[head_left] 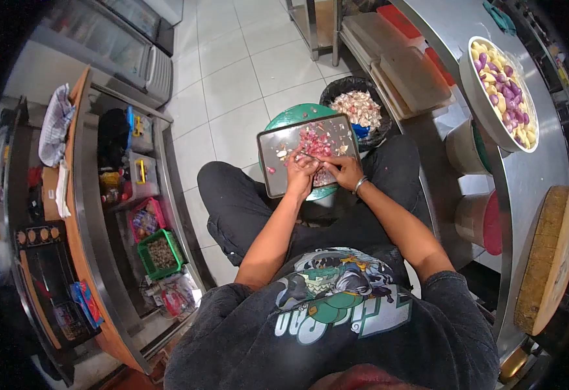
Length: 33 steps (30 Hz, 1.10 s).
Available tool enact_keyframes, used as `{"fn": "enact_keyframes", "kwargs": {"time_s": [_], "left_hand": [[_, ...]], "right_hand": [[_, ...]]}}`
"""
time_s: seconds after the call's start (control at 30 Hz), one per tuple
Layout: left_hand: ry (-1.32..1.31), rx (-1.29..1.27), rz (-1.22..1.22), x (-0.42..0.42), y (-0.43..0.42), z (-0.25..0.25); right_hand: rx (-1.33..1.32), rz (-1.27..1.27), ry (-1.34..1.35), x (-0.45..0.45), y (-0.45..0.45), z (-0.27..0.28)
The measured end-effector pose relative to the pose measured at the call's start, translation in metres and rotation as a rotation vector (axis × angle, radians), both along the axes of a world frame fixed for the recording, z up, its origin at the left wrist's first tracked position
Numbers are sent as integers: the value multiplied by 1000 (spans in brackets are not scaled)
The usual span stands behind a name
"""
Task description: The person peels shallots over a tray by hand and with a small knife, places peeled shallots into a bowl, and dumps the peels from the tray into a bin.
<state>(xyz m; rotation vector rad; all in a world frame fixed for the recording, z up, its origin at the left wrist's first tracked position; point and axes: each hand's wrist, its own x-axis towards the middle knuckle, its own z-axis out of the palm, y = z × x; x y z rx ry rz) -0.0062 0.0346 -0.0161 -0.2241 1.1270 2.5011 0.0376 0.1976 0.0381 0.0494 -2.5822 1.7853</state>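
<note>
A grey tray with a dark rim sits between my knees on a round green surface. Small pinkish-red bulbs, which look like shallots, lie in it with pale bits of peel. Over the tray's near half my left hand is closed, its fingers pinched round something too small to make out. Close beside it my right hand, with a band at the wrist, grips what looks like a small knife. The thin blade points toward my left fingers, and its handle is hidden in the hand.
Just beyond the tray stands a black-lined bin holding peelings. On the steel counter at right are a white bowl of purple and pale-yellow bulbs and a round wooden block. Shelves with a green basket stand at left.
</note>
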Motion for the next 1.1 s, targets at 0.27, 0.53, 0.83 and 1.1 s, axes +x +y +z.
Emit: {"fn": "enact_keyframes", "kwargs": {"time_s": [0.27,0.53,0.83,1.1], "left_hand": [[-17,-64,-4,-1,-2,1],[-40,-52,-36,0,5,19],[149,-241,-141,-24,31,31],[920,16,-96,-33,158,274]], "right_hand": [[-3,1,-10,1,0,-4],[6,-76,-106,-6,6,-18],[-730,-712,-147,-27,38,-50],[-594,-784,-140,-26,51,-69]]}}
